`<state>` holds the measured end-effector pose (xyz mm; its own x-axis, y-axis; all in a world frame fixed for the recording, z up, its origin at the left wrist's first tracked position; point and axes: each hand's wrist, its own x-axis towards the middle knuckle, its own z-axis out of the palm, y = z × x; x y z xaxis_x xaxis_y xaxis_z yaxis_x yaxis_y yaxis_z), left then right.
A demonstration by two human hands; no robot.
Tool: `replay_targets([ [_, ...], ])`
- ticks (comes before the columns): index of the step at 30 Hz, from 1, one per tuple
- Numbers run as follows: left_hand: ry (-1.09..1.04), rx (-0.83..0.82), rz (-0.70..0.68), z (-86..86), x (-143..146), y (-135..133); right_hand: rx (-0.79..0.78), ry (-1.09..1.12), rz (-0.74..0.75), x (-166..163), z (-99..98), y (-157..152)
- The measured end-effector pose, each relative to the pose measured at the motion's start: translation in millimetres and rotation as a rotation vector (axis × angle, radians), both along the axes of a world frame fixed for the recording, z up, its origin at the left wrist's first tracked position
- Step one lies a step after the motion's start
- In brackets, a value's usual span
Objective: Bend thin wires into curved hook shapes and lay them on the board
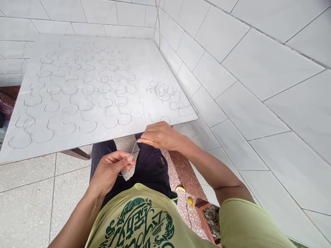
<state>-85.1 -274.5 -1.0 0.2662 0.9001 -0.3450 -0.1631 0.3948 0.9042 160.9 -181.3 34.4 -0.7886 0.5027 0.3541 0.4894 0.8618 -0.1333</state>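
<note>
My left hand (110,170) pinches a thin bent metal wire (133,150) between thumb and fingers, above my lap. The wire curves down in a loop and rises towards my right hand (161,136), whose fingertips hold it just below the near edge of a white board (103,110). Many separate wire pieces, bent into hook-like curves (88,113), lie in rows on the board. A looser tangle of wire (164,94) lies at the board's right side. My right wrist and forearm pass close to the board's near corner.
White tiled walls (258,79) rise at the back and right, and grey floor tiles (28,203) lie below on the left. A speckled stone ledge (184,174) with small yellow objects (190,202) runs down the right. A thin cable (158,20) hangs in the corner.
</note>
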Motion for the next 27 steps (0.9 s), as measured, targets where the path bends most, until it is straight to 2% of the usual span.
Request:
replay_targets([
  [9, 0.024, 0.005, 0.033, -0.1, 10, -3, -0.092, 0.064, -0.092, -19, -6.3, -15],
  [13, 0.021, -0.014, 0.026, -3.1, 10, -4, -0.046, 0.012, -0.005, -21, -4.7, -12],
  [16, 0.005, -0.017, 0.032, -3.7, 8, -4, -0.095, -0.057, 0.039, -13, 5.5, -7],
  [18, -0.003, -0.011, 0.053, -2.2, 8, -3, -0.185, -0.05, 0.002, -7, 13.3, -6],
  [21, -0.018, 0.003, 0.116, 2.0, 9, -2, -0.358, 0.075, -0.123, 0, 18.0, -9],
  [24, -0.037, 0.015, 0.176, 5.3, 11, 0, -0.615, 0.279, -0.225, -3, 11.6, -18],
  [27, -0.044, 0.027, 0.17, 5.5, 14, 2, -0.898, 0.48, -0.24, -13, 2.1, -25],
])
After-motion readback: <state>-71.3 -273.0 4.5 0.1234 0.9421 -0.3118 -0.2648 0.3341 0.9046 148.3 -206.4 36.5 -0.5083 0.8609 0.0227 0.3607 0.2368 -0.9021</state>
